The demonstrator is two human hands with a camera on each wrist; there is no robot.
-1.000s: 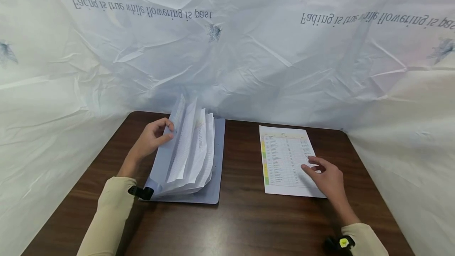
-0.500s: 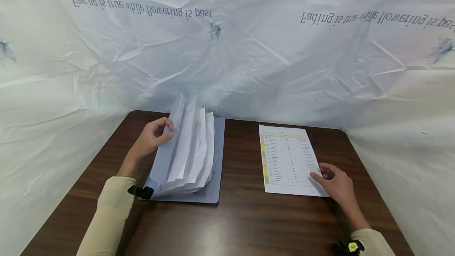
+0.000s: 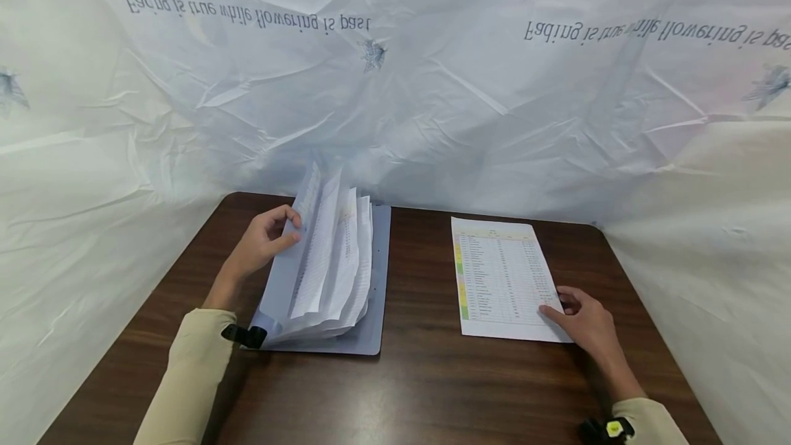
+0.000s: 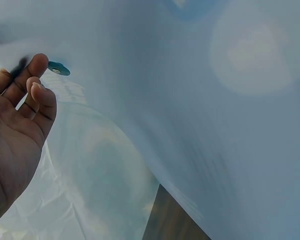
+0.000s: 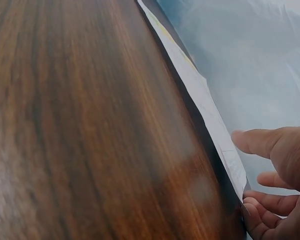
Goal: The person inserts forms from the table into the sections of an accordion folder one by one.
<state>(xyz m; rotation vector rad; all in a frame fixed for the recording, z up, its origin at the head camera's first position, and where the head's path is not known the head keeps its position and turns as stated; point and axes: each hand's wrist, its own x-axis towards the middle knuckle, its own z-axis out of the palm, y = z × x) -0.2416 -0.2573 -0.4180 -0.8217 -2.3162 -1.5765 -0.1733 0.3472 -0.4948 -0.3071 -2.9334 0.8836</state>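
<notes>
On the left of the table lies a blue-grey folder (image 3: 378, 280) with its cover raised and several printed sheets (image 3: 346, 273) fanned out inside. My left hand (image 3: 259, 239) grips the cover's edge between thumb and fingers; in the left wrist view the pale blue cover (image 4: 215, 150) fills most of the picture, near curled fingers. To the right lies a printed sheet of paper (image 3: 503, 280) bearing a table and a yellow-green strip. My right hand (image 3: 587, 321) holds its lower right edge, thumb on top. In the right wrist view the fingers (image 5: 270, 202) are at the sheet's edge.
Brown wooden table (image 3: 420, 390) with bare surface between folder and sheet and along the front. White plastic sheeting (image 3: 432, 108) with printed words hangs behind the table and at both sides. A black band (image 3: 244, 335) sits at the left wrist.
My right hand has moved right and slightly down from over the printed sheet to its right edge, and now holds it there. My left hand and the folder have stayed still.
</notes>
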